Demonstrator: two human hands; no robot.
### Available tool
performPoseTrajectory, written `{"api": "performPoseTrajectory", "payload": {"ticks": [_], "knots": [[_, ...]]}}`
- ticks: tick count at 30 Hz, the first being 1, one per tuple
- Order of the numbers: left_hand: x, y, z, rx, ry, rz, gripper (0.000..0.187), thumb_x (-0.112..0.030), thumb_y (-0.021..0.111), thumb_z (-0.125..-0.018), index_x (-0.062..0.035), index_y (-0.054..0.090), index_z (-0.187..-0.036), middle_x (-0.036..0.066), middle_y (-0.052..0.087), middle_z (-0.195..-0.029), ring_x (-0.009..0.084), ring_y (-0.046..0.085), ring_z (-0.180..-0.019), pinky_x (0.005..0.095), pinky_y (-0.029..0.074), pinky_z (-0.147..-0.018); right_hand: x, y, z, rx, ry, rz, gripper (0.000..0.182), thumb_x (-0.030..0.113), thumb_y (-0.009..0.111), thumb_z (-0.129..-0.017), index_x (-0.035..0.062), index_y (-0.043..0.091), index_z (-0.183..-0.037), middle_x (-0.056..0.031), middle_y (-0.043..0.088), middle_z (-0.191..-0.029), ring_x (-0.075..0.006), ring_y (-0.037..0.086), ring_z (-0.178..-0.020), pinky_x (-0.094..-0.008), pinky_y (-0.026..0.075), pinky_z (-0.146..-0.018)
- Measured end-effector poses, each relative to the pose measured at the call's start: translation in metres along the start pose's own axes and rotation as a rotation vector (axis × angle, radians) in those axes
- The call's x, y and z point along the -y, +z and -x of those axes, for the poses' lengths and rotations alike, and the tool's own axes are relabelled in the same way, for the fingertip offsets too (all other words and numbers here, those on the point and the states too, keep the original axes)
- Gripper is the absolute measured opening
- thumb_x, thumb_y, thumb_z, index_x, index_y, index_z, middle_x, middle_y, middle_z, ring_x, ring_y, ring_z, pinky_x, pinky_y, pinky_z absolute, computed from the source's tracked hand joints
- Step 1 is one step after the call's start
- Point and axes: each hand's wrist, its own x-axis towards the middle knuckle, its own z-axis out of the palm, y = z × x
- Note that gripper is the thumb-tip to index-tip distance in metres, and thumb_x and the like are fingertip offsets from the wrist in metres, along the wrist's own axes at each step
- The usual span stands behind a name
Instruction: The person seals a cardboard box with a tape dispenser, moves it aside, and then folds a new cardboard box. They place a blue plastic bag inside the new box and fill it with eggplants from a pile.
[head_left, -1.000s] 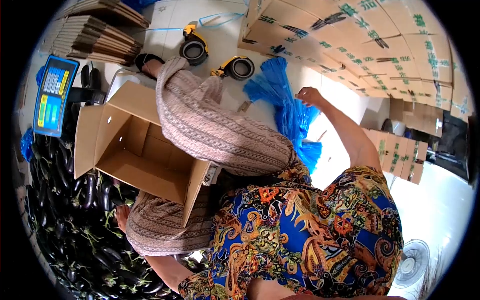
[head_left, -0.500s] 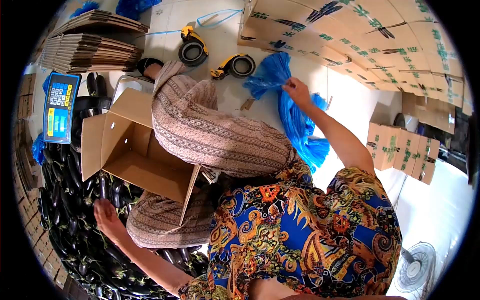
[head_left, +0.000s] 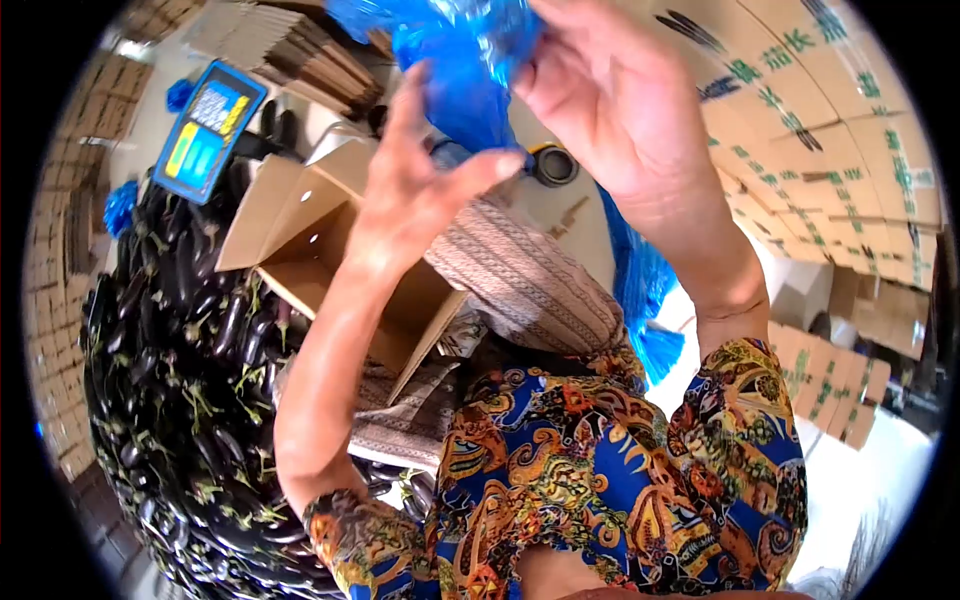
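Note:
A thin blue plastic bag hangs raised in front of me at the top of the view. My right hand grips it by its right edge with thumb and fingers. My left hand is close to the bag's lower left side, thumb and fingers spread wide. Below that hand, an open cardboard box rests tilted between my legs, its flaps folded out. The near part of the box is covered by my left forearm.
A big heap of eggplants lies on the left, with a blue scale display above it. Flattened cartons are stacked at the back. More blue bags lie on the floor at right, beside stacked printed boxes. A tape dispenser sits behind my knee.
My right hand has lifted a blue bag from the floor pile up in front of me. My left hand has risen from beside the eggplants to the bag. The view has shifted.

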Motion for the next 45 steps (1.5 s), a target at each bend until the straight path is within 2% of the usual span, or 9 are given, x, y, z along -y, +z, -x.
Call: {"api": "performPoseTrajectory", "payload": {"ticks": [4, 12, 21, 22, 28, 31, 34, 38, 45], "knots": [[0.000, -0.033, 0.013, 0.007, -0.132, 0.018, 0.016, -0.018, 0.068, -0.089, -0.0022, 0.068, -0.091, -0.003, 0.052, -0.070, 0.0069, 0.046, -0.066, 0.0255, 0.039, -0.060, -0.002, 0.054, -0.015, 0.130, -0.049, -0.013, 0.025, 0.010, 0.054, -0.093, -0.0097, 0.057, -0.108, -0.0130, 0.066, -0.092, -0.0165, 0.064, -0.077, -0.0272, 0.055, -0.067], [0.009, -0.151, 0.109, -0.304, -0.085, -0.580, 0.017, -0.001, 0.065, -0.080, -0.0033, 0.066, -0.096, 0.012, 0.063, -0.077, 0.0204, 0.062, -0.066, 0.0312, 0.049, -0.063, -0.026, 0.005, -0.033, 0.066, 0.083, 0.060, 0.023, 0.012, 0.053, -0.093, -0.0045, 0.062, -0.107, -0.0093, 0.068, -0.094, -0.0168, 0.065, -0.087, -0.0335, 0.051, -0.085], [0.107, -0.153, 0.119, 0.054, -0.274, -1.159, 0.031, -0.027, 0.072, -0.080, -0.0095, 0.065, -0.105, 0.019, 0.068, -0.083, 0.0395, 0.066, -0.084, 0.0472, 0.054, -0.074, -0.045, 0.009, -0.001, -0.002, 0.233, 0.110, 0.026, 0.020, 0.063, -0.093, 0.0054, 0.064, -0.114, -0.0046, 0.065, -0.107, -0.0160, 0.061, -0.098, -0.0337, 0.051, -0.087], [0.107, -0.159, 0.118, 0.276, -0.382, -0.817, 0.051, -0.034, 0.076, -0.077, -0.0080, 0.062, -0.119, 0.021, 0.068, -0.098, 0.0362, 0.067, -0.094, 0.0448, 0.053, -0.084, -0.047, 0.009, 0.007, 0.022, 0.240, 0.122, 0.026, 0.019, 0.063, -0.092, 0.0055, 0.063, -0.115, -0.0045, 0.064, -0.108, -0.0158, 0.061, -0.100, -0.0333, 0.051, -0.087], [0.039, -0.120, 0.105, 0.119, -0.616, 0.621, 0.106, -0.081, 0.046, -0.080, 0.0004, 0.031, -0.147, 0.019, 0.051, -0.136, 0.0276, 0.050, -0.123, 0.0431, 0.041, -0.102, -0.076, 0.018, 0.083, 0.048, 0.351, 0.542, 0.013, 0.004, 0.064, -0.090, 0.0043, 0.061, -0.103, -0.0004, 0.062, -0.097, -0.0089, 0.058, -0.092, -0.0237, 0.047, -0.084], [0.040, -0.081, 0.098, 0.020, -0.542, 0.808, 0.095, -0.074, 0.048, -0.085, -0.0005, 0.036, -0.144, 0.016, 0.053, -0.133, 0.0235, 0.053, -0.118, 0.0409, 0.043, -0.100, -0.103, 0.031, 0.104, 0.476, -0.028, 1.006, 0.013, 0.000, 0.069, -0.083, 0.0047, 0.065, -0.094, -0.0068, 0.064, -0.095, -0.0178, 0.065, -0.081, -0.0289, 0.052, -0.075], [0.025, -0.077, 0.086, -0.044, -0.486, 0.909, 0.052, -0.032, 0.069, -0.090, -0.0039, 0.051, -0.131, 0.009, 0.063, -0.118, 0.0158, 0.062, -0.100, 0.0338, 0.051, -0.091, -0.138, 0.032, 0.127, 0.717, -0.185, 1.244, 0.013, 0.004, 0.065, -0.082, 0.0059, 0.065, -0.094, -0.0047, 0.057, -0.093, -0.0206, 0.060, -0.087, -0.0349, 0.048, -0.078], [0.007, -0.082, 0.085, -0.201, -0.269, 0.774, 0.036, -0.007, 0.062, -0.091, -0.0036, 0.055, -0.127, 0.007, 0.064, -0.110, 0.0137, 0.062, -0.098, 0.0290, 0.053, -0.088, -0.132, 0.026, 0.142, 1.043, 0.152, 1.206, 0.028, 0.015, 0.068, -0.084, 0.0047, 0.063, -0.109, -0.0085, 0.059, -0.109, -0.0249, 0.057, -0.101, -0.0399, 0.044, -0.087], [-0.017, -0.077, 0.135, -0.129, -0.183, 0.426, 0.043, -0.001, 0.061, -0.084, -0.0016, 0.058, -0.127, 0.007, 0.065, -0.116, 0.0170, 0.060, -0.108, 0.0324, 0.047, -0.096, -0.098, 0.014, 0.103, 0.055, 0.734, 0.277, 0.046, 0.040, 0.061, -0.094, 0.0078, 0.054, -0.125, -0.0060, 0.062, -0.116, -0.0156, 0.061, -0.102, -0.0314, 0.052, -0.083]]}}
